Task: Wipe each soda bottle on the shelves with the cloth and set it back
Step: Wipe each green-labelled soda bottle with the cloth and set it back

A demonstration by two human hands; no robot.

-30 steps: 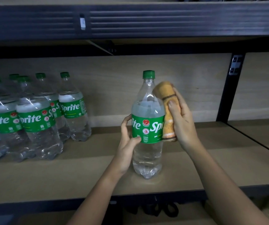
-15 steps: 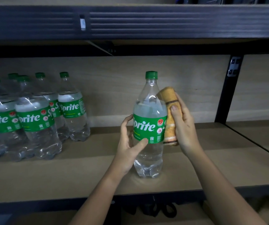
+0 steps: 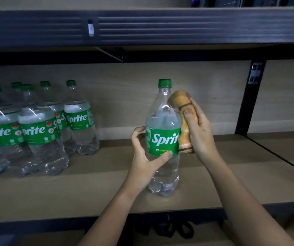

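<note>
Several Sprite bottles [image 3: 41,128] grouped at shelf [image 3: 89,189] left | left hand [image 3: 148,157] gripping single Sprite bottle [image 3: 163,139] upright mid-shelf | right hand [image 3: 198,132] clutching rolled orange cloth [image 3: 182,121] against bottle shoulder | best: steady label, rotate, wipe downward.

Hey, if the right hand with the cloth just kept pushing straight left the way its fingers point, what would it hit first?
Most likely the Sprite bottle: the right hand already presses the orange cloth against its right side. The left hand grips the bottle's far side, so it probably comes next.
</note>
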